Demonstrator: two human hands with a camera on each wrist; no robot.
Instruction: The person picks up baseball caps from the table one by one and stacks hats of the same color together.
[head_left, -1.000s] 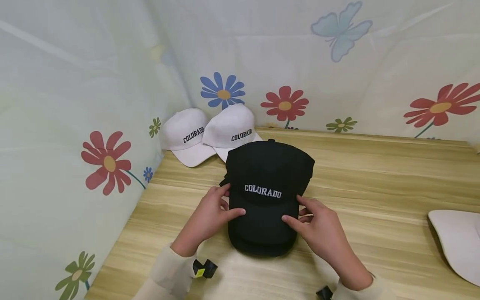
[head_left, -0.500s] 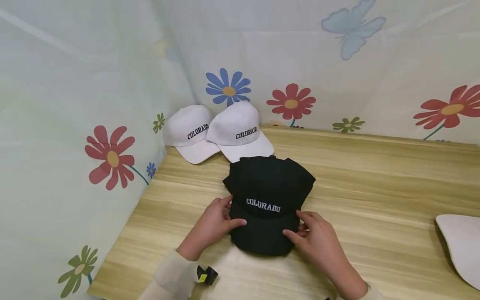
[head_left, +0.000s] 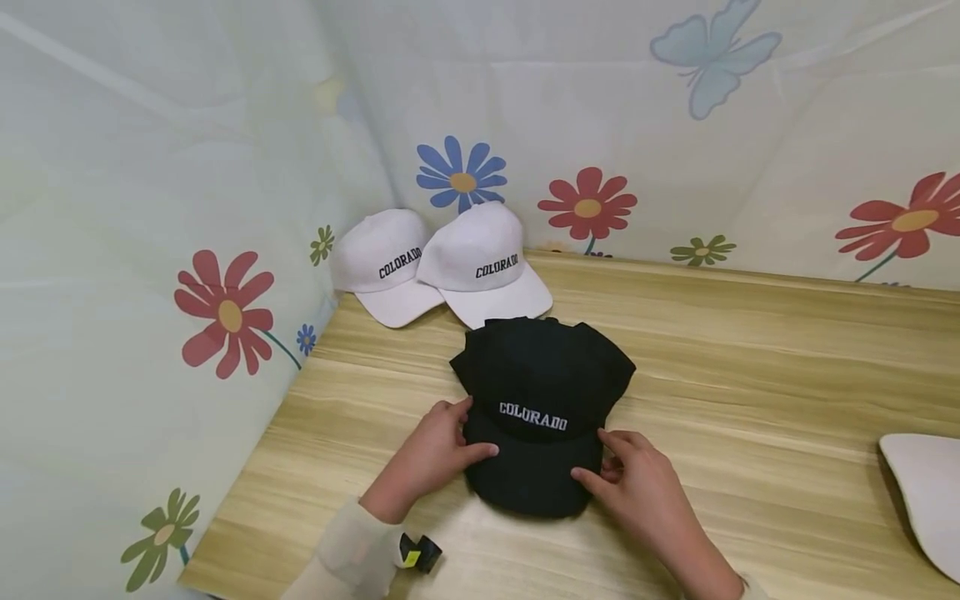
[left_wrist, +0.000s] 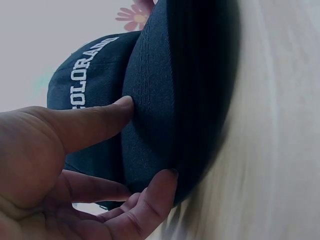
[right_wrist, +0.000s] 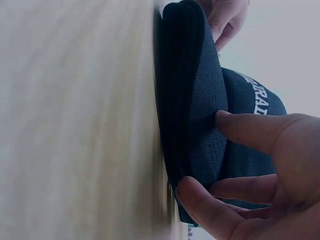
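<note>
A black cap (head_left: 546, 375) with white COLORADO lettering rests near the middle of the table, its brim towards me. Extra black edges behind its crown and layers under the brim look like more black caps nested beneath; I cannot tell how many. My left hand (head_left: 431, 454) pinches the left side of the brim, thumb on top and fingers at the edge. On the other side my right hand (head_left: 643, 487) holds the brim the same way. In the left wrist view the brim (left_wrist: 150, 75) stands a little off the wood at its front edge.
Two white COLORADO caps, a left one (head_left: 382, 250) and a right one (head_left: 480, 250), overlap in the back left corner. A pale cap brim (head_left: 926, 492) enters at the right edge. Flowered cloth (head_left: 600, 100) walls the wooden table (head_left: 750, 358) at the back and left.
Both hands have brought the black cap down and towards me, its crown dropping away from the white caps. Over the last half second it has hardly moved. The view has shifted slightly.
</note>
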